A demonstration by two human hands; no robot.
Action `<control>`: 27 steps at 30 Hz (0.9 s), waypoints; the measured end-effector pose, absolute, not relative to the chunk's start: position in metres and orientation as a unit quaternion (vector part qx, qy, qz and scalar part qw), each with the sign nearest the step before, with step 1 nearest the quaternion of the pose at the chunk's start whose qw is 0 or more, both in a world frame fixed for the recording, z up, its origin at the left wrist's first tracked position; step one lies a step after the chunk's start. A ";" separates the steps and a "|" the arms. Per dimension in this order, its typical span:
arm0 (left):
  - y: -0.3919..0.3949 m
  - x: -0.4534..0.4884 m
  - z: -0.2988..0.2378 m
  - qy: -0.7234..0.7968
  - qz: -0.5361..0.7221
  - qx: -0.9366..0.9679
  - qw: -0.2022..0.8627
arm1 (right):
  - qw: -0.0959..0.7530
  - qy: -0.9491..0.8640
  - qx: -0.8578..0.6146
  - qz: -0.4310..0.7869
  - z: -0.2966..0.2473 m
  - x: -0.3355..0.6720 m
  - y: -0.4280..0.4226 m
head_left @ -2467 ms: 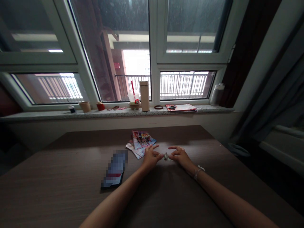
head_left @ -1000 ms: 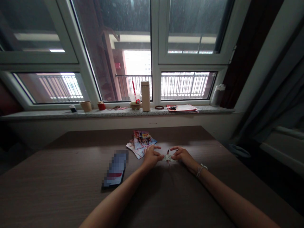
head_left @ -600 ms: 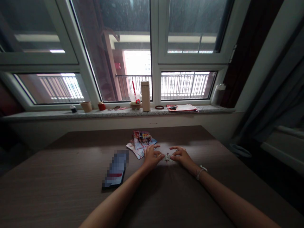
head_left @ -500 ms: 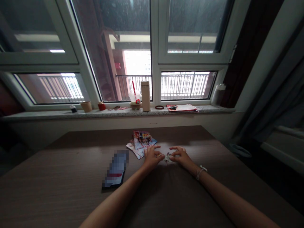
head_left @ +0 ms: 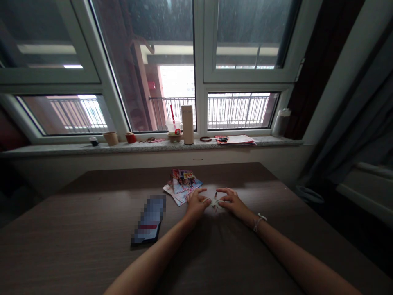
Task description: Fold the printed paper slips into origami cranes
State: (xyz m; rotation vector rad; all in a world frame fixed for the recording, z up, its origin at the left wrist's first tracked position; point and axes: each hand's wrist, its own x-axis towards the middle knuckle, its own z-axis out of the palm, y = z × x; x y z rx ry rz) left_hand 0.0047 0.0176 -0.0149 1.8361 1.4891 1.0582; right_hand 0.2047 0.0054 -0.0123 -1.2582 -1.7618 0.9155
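Between my two hands, just above the table, is a small pale folded paper piece (head_left: pixel 215 203) with dark and pinkish points. My left hand (head_left: pixel 197 201) has its thumb at the left side of it, fingers curved above. From the right, my right hand (head_left: pixel 233 201) pinches its other side with thumb and finger; a dark-tipped point sticks up by the index finger. Its exact shape is too small to make out. Printed colourful paper sheets (head_left: pixel 184 182) lie just behind my left hand, partly covered by it.
A phone (head_left: pixel 149 221) with a blurred screen lies left of my left forearm on the brown table (head_left: pixel 76 229). Along the windowsill (head_left: pixel 147 146) stand a beige thermos (head_left: pixel 187 125), a plastic cup with red straw (head_left: pixel 173 125), a paper cup (head_left: pixel 110 138) and scattered papers (head_left: pixel 239 140).
The paper piece has turned slightly, and its dark-tipped point now stands upright near my right index finger. Both hands have shifted a little to the left.
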 end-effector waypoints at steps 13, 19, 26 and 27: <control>0.012 0.007 -0.005 0.566 0.381 0.686 0.251 | 0.380 -0.699 -0.476 0.375 -0.009 0.209 0.005; 0.015 0.004 -0.009 0.568 0.376 0.683 0.265 | 0.369 -0.703 -0.479 0.375 -0.012 0.209 0.008; 0.016 -0.001 -0.009 0.576 0.381 0.684 0.235 | 0.386 -0.711 -0.500 0.309 -0.019 0.208 0.007; 0.016 -0.003 -0.009 0.576 0.379 0.685 0.235 | 0.392 -0.719 -0.488 0.302 -0.019 0.208 0.005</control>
